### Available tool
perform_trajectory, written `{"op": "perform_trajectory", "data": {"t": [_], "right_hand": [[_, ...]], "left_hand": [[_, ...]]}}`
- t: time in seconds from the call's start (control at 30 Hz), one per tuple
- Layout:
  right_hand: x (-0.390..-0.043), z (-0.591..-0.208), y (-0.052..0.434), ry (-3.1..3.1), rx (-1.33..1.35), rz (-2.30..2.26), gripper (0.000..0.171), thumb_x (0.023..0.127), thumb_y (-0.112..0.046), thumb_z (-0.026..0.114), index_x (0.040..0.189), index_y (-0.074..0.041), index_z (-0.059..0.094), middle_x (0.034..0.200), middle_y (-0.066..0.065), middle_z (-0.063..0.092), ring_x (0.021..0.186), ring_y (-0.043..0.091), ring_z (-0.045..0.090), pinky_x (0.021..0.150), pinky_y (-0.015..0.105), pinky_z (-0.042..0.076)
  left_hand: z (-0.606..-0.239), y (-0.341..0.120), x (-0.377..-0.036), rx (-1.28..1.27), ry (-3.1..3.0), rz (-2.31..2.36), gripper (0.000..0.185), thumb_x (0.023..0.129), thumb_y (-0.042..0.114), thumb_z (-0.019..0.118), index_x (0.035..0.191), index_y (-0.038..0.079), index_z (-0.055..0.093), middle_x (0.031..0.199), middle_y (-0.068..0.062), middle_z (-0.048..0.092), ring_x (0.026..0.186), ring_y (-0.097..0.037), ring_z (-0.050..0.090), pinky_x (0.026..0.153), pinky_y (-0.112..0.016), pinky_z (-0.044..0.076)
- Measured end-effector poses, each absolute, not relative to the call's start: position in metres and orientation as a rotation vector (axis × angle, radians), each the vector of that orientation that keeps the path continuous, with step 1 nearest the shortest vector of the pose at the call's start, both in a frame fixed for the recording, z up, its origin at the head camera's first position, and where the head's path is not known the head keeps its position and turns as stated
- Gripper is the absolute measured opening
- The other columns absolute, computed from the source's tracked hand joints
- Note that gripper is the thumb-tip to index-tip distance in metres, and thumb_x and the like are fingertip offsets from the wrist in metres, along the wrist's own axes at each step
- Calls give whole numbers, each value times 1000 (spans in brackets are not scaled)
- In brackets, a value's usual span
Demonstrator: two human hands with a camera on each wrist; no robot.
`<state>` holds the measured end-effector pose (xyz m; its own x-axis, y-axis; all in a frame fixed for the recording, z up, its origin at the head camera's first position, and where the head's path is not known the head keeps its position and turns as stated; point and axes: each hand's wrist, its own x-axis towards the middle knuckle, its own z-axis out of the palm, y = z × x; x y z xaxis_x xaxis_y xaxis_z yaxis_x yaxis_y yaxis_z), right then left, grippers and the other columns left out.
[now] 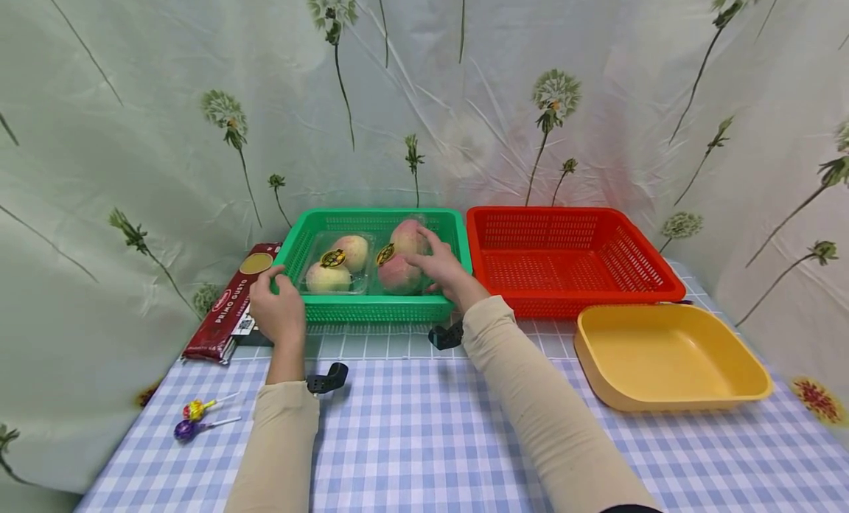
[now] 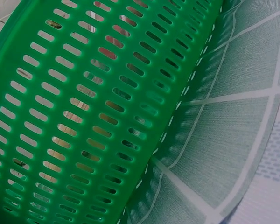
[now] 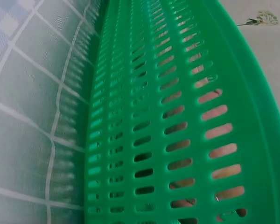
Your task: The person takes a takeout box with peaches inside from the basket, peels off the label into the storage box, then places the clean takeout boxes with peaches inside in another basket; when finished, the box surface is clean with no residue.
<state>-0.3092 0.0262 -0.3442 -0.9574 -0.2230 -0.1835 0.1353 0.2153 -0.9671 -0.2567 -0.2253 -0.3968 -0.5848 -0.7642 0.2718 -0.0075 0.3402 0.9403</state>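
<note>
A green basket stands at the back of the table, with two clear packs of peaches side by side in it. My left hand is at the basket's front left corner, its fingers curled over the rim. Reaching in over the front wall, my right hand grips the right side of the pinker pack of peaches. The paler pack of peaches lies to the left, untouched. Both wrist views are mostly filled by the slotted wall of the green basket, which hides the fingers in the left one.
A red basket adjoins the green one on the right, with a yellow tub in front of it. At left lie a dark red spaghetti packet, a yellow-red lollipop and a purple lollipop. A patterned curtain hangs behind.
</note>
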Motion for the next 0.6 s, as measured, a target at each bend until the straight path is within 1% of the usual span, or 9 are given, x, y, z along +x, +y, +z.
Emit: {"op": "perform_trajectory", "data": {"t": [0.13, 0.17, 0.2, 0.3, 0.37, 0.43, 0.47, 0.57, 0.6], "right_hand": [[-307, -345, 24, 2326, -66, -1830, 62, 100, -20, 55, 156, -35, 32, 164, 8, 13, 132, 35, 44, 88, 57, 55], [-306, -345, 24, 2366, -63, -1832, 61, 99, -19, 54, 155, -35, 34, 162, 8, 16, 126, 35, 49, 84, 54, 57], [-306, -345, 23, 2415, -66, -1832, 60, 99, -19, 53, 154, -34, 36, 161, 9, 19, 122, 33, 50, 79, 49, 57], [-305, -345, 23, 2556, -80, -1849, 59, 96, -17, 51, 152, -30, 41, 157, 11, 27, 111, 29, 52, 66, 34, 50], [-303, -343, 25, 2597, -89, -1901, 59, 94, -15, 50, 150, -29, 44, 156, 11, 31, 104, 26, 52, 62, 29, 44], [-301, -339, 27, 2576, -93, -1998, 57, 94, -15, 49, 149, -29, 46, 155, 10, 34, 95, 23, 51, 61, 29, 45], [-299, -337, 29, 2531, -96, -2064, 56, 94, -15, 48, 148, -29, 47, 155, 10, 34, 89, 23, 52, 62, 32, 47], [-291, -327, 38, 2384, -109, -2251, 51, 97, -13, 47, 146, -29, 50, 155, 9, 36, 81, 18, 53, 65, 39, 54], [-288, -324, 41, 2341, -112, -2299, 50, 98, -13, 46, 145, -29, 51, 155, 9, 38, 78, 17, 54, 65, 39, 54]], "left_hand": [[-398, -226, -256, 687, -1880, -1304, 36, 99, 24, 44, 119, 12, 71, 123, -18, 63, 118, -40, 57, 96, -59, 43], [-398, -226, -256, 689, -1882, -1304, 36, 99, 24, 44, 119, 12, 71, 123, -18, 63, 118, -40, 57, 96, -59, 43], [-398, -226, -255, 691, -1884, -1301, 36, 99, 24, 44, 119, 12, 71, 123, -18, 63, 118, -40, 57, 96, -59, 43], [-397, -225, -254, 695, -1889, -1290, 36, 99, 24, 44, 120, 11, 71, 124, -18, 63, 119, -40, 57, 97, -58, 43], [-397, -225, -253, 698, -1892, -1284, 36, 98, 23, 44, 120, 11, 71, 126, -17, 62, 121, -39, 56, 98, -58, 42], [-396, -225, -253, 697, -1896, -1283, 36, 98, 23, 45, 120, 11, 71, 128, -17, 62, 122, -38, 56, 100, -58, 42], [-396, -225, -254, 698, -1896, -1283, 35, 98, 22, 45, 120, 10, 71, 129, -16, 61, 123, -38, 56, 100, -58, 42], [-395, -224, -254, 691, -1886, -1274, 34, 98, 21, 45, 118, 9, 71, 132, -16, 59, 124, -37, 55, 102, -58, 42], [-395, -224, -255, 686, -1879, -1266, 34, 98, 20, 45, 116, 8, 71, 133, -15, 58, 124, -37, 55, 101, -58, 42]]}}
